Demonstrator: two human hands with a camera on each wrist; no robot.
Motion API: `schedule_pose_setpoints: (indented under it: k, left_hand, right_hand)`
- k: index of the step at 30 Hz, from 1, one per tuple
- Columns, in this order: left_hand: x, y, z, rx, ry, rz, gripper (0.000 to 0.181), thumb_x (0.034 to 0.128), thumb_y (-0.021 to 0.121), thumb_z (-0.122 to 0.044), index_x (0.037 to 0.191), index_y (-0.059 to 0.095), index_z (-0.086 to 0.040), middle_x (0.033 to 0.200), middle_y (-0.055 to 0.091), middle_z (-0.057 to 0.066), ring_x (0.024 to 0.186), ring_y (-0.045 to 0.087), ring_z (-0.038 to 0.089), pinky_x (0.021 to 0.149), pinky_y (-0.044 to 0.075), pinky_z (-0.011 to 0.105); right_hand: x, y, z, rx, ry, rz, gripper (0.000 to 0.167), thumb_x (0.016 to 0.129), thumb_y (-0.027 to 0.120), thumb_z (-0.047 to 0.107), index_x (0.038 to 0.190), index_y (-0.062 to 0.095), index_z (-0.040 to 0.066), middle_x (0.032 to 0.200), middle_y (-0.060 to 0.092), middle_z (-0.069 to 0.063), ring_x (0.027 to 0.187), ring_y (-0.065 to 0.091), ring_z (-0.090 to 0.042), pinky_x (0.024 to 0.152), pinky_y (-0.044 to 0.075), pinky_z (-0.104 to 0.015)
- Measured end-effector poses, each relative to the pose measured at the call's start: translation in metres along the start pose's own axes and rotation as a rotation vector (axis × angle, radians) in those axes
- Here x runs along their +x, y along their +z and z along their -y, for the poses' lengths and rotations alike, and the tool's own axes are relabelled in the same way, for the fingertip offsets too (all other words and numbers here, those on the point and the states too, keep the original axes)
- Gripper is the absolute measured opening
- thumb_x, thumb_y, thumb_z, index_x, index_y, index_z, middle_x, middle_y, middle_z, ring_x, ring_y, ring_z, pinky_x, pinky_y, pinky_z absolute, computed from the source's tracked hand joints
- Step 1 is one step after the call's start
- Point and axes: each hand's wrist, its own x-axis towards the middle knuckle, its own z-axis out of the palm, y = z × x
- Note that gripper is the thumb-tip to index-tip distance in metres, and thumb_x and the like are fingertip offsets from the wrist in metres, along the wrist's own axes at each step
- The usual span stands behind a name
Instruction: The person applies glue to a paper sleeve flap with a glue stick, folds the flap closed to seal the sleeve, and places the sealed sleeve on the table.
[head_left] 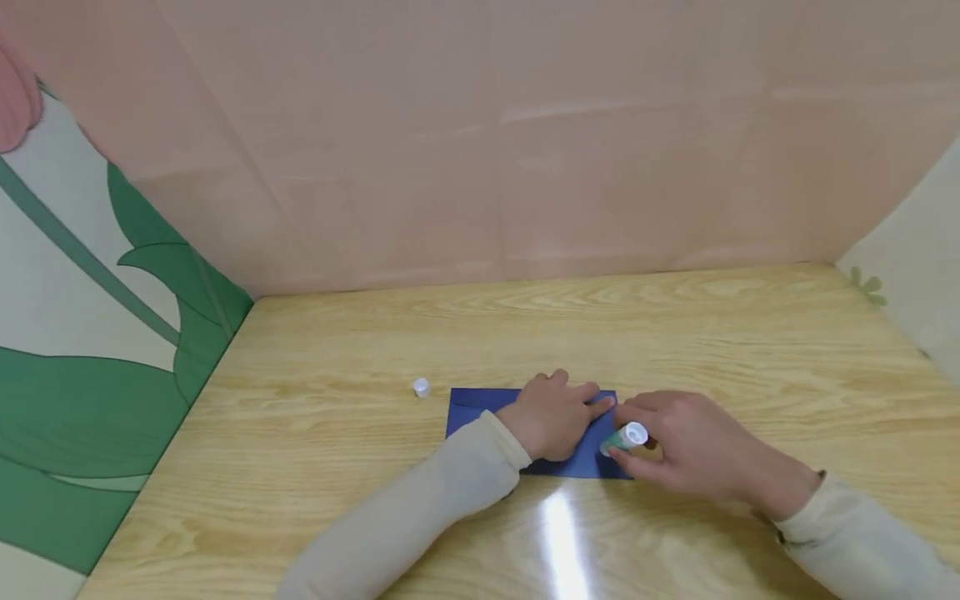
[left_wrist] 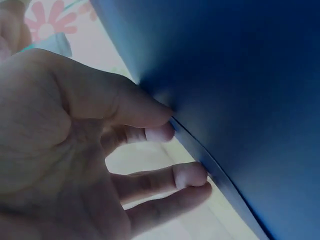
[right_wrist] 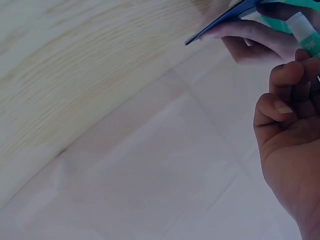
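A dark blue envelope (head_left: pixel 467 417) lies on the wooden table, a flap line running along its far edge. My left hand (head_left: pixel 551 417) rests across it with spread fingers, the index finger reaching the far right corner. In the left wrist view, thumb and fingertips touch the edge of the blue envelope (left_wrist: pixel 240 90). At the envelope's right end, my right hand (head_left: pixel 690 442) grips a white and green glue stick (head_left: pixel 626 437) between thumb and fingers, its white end facing up. The glue stick's lower tip is hidden. A small white cap (head_left: pixel 422 387) lies left of the envelope.
The wooden table (head_left: pixel 315 417) meets a pinkish draped backdrop (head_left: pixel 487 167) at its far edge. A wall panel with green leaves (head_left: pixel 90 417) stands at the left, a pale one (head_left: pixel 918 267) at the right. A light reflection crosses the near tabletop.
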Motion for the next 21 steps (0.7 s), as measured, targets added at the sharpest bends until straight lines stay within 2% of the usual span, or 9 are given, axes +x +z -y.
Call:
schedule_pose_setpoints:
  k: [6, 8, 11, 13, 18, 21]
  left_hand:
    - [0.003, -0.004, 0.007, -0.043, 0.089, 0.028, 0.064, 0.0974, 0.057, -0.033, 0.156, 0.032, -0.026, 0.157, 0.030, -0.014, 0.117, 0.048, 0.015, 0.094, 0.048, 0.023]
    - [0.001, -0.005, 0.010, -0.075, 0.101, 0.047, 0.064, 0.0966, 0.058, -0.031, 0.155, 0.034, -0.023, 0.159, 0.028, -0.013, 0.122, 0.047, 0.015, 0.095, 0.048, 0.022]
    - [-0.003, -0.005, 0.015, -0.116, 0.108, 0.087, 0.062, 0.0983, 0.056, -0.027, 0.156, 0.033, -0.022, 0.165, 0.021, -0.013, 0.135, 0.040, 0.016, 0.100, 0.046, 0.021]
    - [-0.005, -0.005, 0.017, -0.111, 0.113, 0.100, 0.060, 0.1005, 0.052, -0.026, 0.156, 0.031, -0.023, 0.166, 0.018, -0.015, 0.139, 0.037, 0.017, 0.101, 0.045, 0.022]
    - [-0.006, 0.000, 0.018, -0.060, 0.097, 0.087, 0.056, 0.1045, 0.043, -0.027, 0.157, 0.025, -0.030, 0.166, 0.015, -0.019, 0.141, 0.035, 0.016, 0.104, 0.045, 0.029]
    - [-0.006, 0.003, 0.020, -0.091, 0.112, 0.090, 0.057, 0.1041, 0.043, -0.025, 0.158, 0.023, -0.029, 0.166, 0.014, -0.018, 0.139, 0.034, 0.015, 0.102, 0.045, 0.027]
  right_hand:
    - [-0.001, -0.004, -0.002, 0.001, 0.041, 0.012, 0.020, 0.080, 0.079, 0.032, 0.083, 0.059, 0.029, 0.071, 0.048, 0.023, 0.062, 0.037, 0.011, 0.055, 0.035, -0.014]
    - [-0.002, -0.005, -0.002, 0.000, 0.045, 0.018, 0.020, 0.080, 0.078, 0.032, 0.083, 0.059, 0.029, 0.070, 0.047, 0.023, 0.062, 0.037, 0.011, 0.055, 0.034, -0.013]
    - [-0.002, -0.006, -0.002, 0.000, 0.045, 0.021, 0.021, 0.080, 0.078, 0.032, 0.082, 0.057, 0.029, 0.068, 0.044, 0.022, 0.061, 0.036, 0.011, 0.054, 0.032, -0.013]
    - [-0.002, -0.006, -0.002, 0.004, 0.046, 0.021, 0.021, 0.080, 0.078, 0.032, 0.082, 0.057, 0.029, 0.068, 0.044, 0.023, 0.061, 0.036, 0.011, 0.054, 0.032, -0.013]
    - [-0.002, -0.006, -0.003, 0.012, 0.042, 0.019, 0.021, 0.081, 0.078, 0.032, 0.082, 0.057, 0.029, 0.068, 0.043, 0.022, 0.062, 0.035, 0.011, 0.054, 0.032, -0.013]
    - [-0.003, -0.005, -0.003, 0.012, 0.048, 0.024, 0.021, 0.081, 0.078, 0.032, 0.082, 0.057, 0.029, 0.067, 0.043, 0.022, 0.062, 0.034, 0.011, 0.055, 0.032, -0.013]
